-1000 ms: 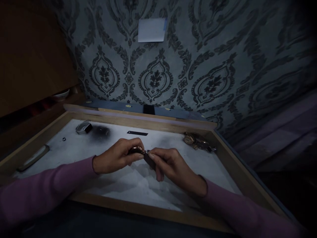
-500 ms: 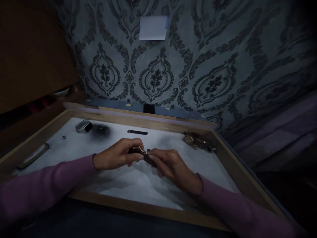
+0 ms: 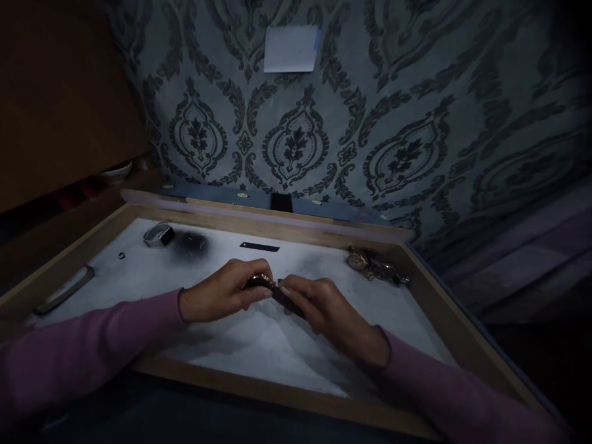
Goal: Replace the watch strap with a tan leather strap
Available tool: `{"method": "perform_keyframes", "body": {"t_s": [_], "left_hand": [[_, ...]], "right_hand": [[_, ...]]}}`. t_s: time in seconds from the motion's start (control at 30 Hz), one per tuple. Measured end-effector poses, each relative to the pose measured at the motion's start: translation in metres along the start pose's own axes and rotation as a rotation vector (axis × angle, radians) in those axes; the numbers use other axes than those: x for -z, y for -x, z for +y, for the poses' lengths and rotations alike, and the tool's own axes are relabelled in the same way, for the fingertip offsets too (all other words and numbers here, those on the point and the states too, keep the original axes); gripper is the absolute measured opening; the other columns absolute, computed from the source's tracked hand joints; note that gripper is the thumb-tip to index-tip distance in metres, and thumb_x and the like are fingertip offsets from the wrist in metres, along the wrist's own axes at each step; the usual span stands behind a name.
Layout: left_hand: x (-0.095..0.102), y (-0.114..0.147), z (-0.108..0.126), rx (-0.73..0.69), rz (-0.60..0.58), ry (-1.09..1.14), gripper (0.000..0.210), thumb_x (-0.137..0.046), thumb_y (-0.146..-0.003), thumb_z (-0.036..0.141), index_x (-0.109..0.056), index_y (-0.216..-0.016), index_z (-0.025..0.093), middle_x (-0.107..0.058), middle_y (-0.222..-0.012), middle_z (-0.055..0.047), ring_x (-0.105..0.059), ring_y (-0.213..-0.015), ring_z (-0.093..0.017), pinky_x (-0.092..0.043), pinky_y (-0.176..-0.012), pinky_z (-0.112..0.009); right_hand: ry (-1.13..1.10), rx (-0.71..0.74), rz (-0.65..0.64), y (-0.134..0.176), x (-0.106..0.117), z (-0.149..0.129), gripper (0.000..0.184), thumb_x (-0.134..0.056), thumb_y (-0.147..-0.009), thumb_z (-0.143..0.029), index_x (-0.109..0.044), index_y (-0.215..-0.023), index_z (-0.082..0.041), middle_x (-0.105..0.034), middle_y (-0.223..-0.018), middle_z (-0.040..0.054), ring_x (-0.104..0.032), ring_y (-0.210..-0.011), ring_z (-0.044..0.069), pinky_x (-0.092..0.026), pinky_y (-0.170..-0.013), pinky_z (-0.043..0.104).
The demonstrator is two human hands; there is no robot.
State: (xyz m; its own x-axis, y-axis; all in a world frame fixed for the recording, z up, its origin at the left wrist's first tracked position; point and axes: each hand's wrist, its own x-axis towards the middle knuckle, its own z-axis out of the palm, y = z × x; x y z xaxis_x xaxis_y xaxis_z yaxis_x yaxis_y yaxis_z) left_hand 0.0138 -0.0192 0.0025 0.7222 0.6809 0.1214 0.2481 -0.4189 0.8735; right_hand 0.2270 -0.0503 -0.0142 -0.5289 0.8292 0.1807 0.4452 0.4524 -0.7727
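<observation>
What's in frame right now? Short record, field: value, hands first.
left hand: grips gold-rimmed watch
right hand: pinches dark strap at the watch's edge
strap attachment: cannot tell
tray: wooden sides, white floor
far left corner: square-faced watch
left side: small dark ring, curved band
far side, middle: black strip
far right corner: watch pile, exact count unclear
lighting: dim

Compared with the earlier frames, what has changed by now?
The right hand has curled in its lower fingers, which hung down at first, baring more of the dark flat strip it pinches. Nothing was taken up or let go. The left hand keeps its grip on the gold-rimmed round watch, and the silver-banded wristwatch with the dark rectangular face lies where it did.
</observation>
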Motion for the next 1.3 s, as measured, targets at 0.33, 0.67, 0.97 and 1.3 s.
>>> {"method": "perform_keyframes", "body": {"t_s": [0.33,0.67,0.97,1.3], "left_hand": [[-0.0071,-0.0043,-0.0063,0.108,-0.026,0.197,0.011,-0.060,-0.084,0.025,-0.056,-0.084,0.015,-0.048,-0.061,0.006,-0.044,-0.050,-0.006,-0.039,-0.045,-0.016],[-0.0062,-0.0048,-0.0061,0.082,-0.041,0.155,0.014,-0.056,-0.084,0.026,-0.056,-0.077,0.015,-0.050,-0.060,0.005,-0.048,-0.046,-0.005,-0.039,-0.044,-0.016],[-0.0060,-0.0061,-0.0053,0.112,0.042,0.200,0.011,-0.055,-0.079,0.022,-0.055,-0.071,0.015,-0.047,-0.056,0.006,-0.044,-0.045,-0.005,-0.038,-0.041,-0.014],[-0.0054,-0.0056,-0.0012,0.092,0.048,0.195,0.010,-0.055,-0.081,0.022,-0.054,-0.073,0.015,-0.048,-0.059,0.005,-0.047,-0.047,-0.005,-0.038,-0.043,-0.015]], "right_hand": [[0.122,0.042,0.013,-0.0008,-0.0032,0.0002,0.034,-0.039,-0.101,-0.031,-0.050,-0.071,-0.019,-0.044,-0.060,-0.0044,-0.040,-0.052,0.009,-0.032,-0.052,0.022],[-0.142,-0.061,0.008,-0.0003,-0.0079,0.0036,0.013,-0.047,-0.098,-0.031,-0.047,-0.091,-0.021,-0.062,-0.065,-0.0027,-0.051,-0.057,0.011,-0.038,-0.053,0.022],[-0.027,-0.037,-0.038,-0.0035,-0.0028,-0.0022,0.018,-0.044,-0.099,-0.033,-0.053,-0.093,-0.019,-0.059,-0.068,-0.0011,-0.050,-0.060,0.012,-0.038,-0.056,0.024],[0.073,0.018,-0.030,-0.0020,-0.0045,-0.0029,0.036,-0.030,-0.104,-0.036,-0.044,-0.075,-0.021,-0.056,-0.067,0.0008,-0.052,-0.061,0.014,-0.041,-0.062,0.027]]}}
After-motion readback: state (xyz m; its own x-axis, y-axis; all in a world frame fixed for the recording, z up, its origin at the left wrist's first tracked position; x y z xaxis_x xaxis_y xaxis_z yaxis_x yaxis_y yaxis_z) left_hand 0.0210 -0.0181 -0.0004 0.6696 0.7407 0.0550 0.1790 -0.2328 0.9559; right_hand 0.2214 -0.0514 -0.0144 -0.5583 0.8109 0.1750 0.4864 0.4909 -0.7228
